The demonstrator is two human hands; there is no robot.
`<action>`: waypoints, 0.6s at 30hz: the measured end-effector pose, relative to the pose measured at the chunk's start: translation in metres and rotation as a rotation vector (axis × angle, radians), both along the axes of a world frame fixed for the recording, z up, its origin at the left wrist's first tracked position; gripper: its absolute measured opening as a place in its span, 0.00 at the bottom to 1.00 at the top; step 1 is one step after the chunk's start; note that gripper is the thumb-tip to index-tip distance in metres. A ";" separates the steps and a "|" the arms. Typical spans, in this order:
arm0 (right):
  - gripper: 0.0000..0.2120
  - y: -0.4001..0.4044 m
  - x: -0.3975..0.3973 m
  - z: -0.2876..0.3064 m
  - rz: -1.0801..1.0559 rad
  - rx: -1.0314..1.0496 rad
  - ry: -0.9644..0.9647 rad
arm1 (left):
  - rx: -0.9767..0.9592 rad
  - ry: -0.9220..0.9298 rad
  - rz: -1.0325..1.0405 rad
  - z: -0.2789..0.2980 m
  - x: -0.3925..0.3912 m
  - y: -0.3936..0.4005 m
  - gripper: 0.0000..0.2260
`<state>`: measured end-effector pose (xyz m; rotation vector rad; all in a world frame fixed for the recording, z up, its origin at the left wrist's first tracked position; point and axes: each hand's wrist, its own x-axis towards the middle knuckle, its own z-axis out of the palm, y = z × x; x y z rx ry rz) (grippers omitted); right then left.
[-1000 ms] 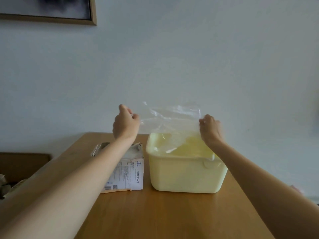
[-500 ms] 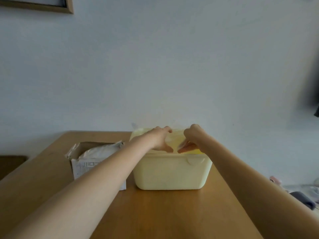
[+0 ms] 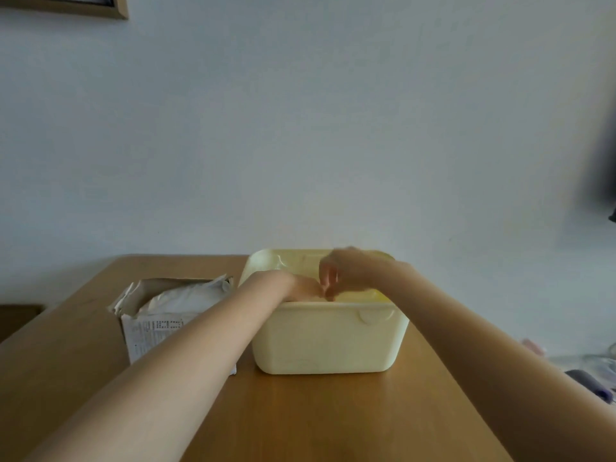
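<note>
Behind the tub (image 3: 326, 341), the pale wall (image 3: 333, 128) fills most of the view. More of it is seen than a second ago, and the picture frame (image 3: 66, 5) is now pushed into the far corner, up and left of the tub. Beneath the tub, the wooden desk (image 3: 316, 411) is spread toward the camera. The tub itself, pale yellow and open-topped, is stood upright on the desk and has not been shifted. Just left of the tub, the opened cardboard box (image 3: 146, 331) with a white packet inside is left untouched.

What has changed lies at the tub's mouth. A second ago a clear plastic bag was held stretched above the tub by two hands set well apart. Half a second ago they were brought down to the rim, close together.

Now the left grip (image 3: 296, 288) is sunk inside the tub, behind its near wall. The right grip (image 3: 350, 270) is held just over the mouth, touching or almost touching the left. The left grip's fingers are hidden by the wall, so how far it is closed cannot be told. The right grip's fingers are bent downward but blurred by motion, and whether film is pinched cannot be told.

The bag is no longer made out as a sheet. It is judged to have been pressed down inside the tub, under both grips. Lining is thus judged under way, with the bag's edge not yet folded over the rim.
</note>
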<state>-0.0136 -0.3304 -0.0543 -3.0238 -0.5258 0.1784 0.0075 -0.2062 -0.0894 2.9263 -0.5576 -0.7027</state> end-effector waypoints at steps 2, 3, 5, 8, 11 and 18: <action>0.18 -0.002 0.007 -0.016 -0.178 -0.059 0.348 | 0.035 0.000 0.030 -0.004 0.006 0.003 0.36; 0.21 -0.005 0.009 -0.021 -0.287 -0.071 0.415 | 0.062 -0.001 0.031 -0.006 0.009 0.005 0.34; 0.25 -0.011 0.011 -0.023 -0.410 -0.113 0.394 | 0.124 -0.033 0.047 0.000 0.001 0.008 0.25; 0.22 -0.012 0.012 -0.021 -0.390 -0.227 0.343 | 0.111 -0.046 0.084 0.003 0.000 0.013 0.19; 0.19 -0.010 0.014 -0.021 -0.325 -0.304 0.263 | -0.013 -0.096 0.050 0.014 -0.006 0.015 0.18; 0.17 0.023 0.000 0.018 -0.126 -0.023 0.206 | -0.580 -0.415 0.138 0.040 -0.026 0.065 0.09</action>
